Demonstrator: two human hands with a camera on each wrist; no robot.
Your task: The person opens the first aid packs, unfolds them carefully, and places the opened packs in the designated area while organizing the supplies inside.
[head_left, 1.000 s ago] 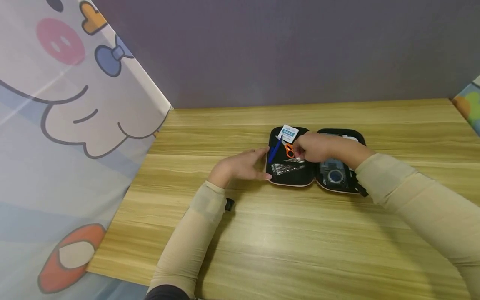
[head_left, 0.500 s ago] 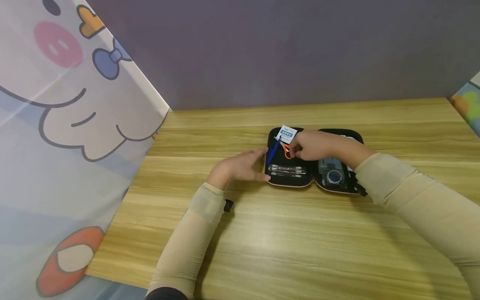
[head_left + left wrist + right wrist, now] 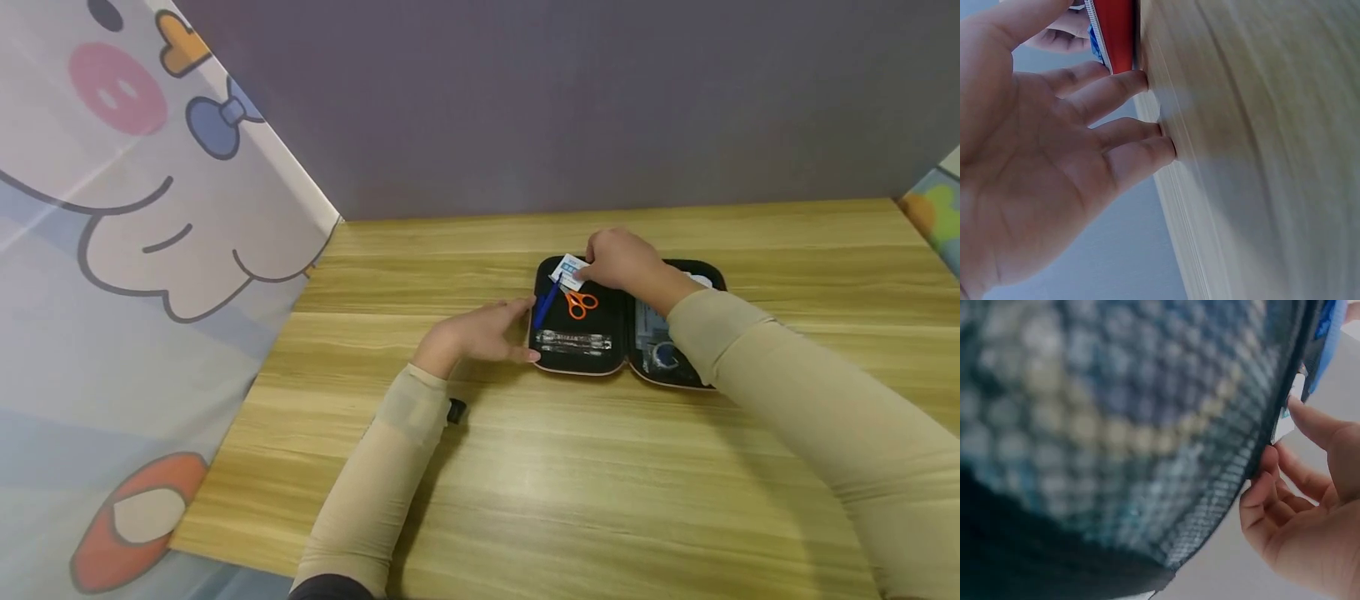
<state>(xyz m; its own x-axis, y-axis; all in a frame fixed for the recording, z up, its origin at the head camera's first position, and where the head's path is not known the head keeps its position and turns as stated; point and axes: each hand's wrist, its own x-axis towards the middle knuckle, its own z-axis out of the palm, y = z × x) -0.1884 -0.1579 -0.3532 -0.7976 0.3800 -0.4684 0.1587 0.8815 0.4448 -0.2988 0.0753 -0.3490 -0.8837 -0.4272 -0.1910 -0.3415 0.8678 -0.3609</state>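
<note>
A zip case [image 3: 613,312], black inside and red outside, lies unfolded on the table. My left hand [image 3: 483,332] rests at its left edge, fingers extended; in the left wrist view they meet the tabletop beside the red shell [image 3: 1119,31]. My right hand [image 3: 621,257] pinches a small white printed packet [image 3: 564,271] between thumb and finger at the left half's upper edge. Just below lie orange-handled scissors [image 3: 576,297] and a slim blue tool [image 3: 547,306]. Clear shiny strips [image 3: 573,342] sit lower down. My right forearm covers part of the right half.
The case's right half has a mesh pocket [image 3: 1122,475] with a round blue item [image 3: 664,356] behind it. A grey panel [image 3: 570,100] stands along the back of the wooden table [image 3: 540,475]. A cartoon-printed wall [image 3: 112,350] borders the left side.
My right hand has moved up from beside the scissors to the white packet. The scissors' handles are uncovered now, and the shiny strips lie straighter. My left hand stays at the edge.
</note>
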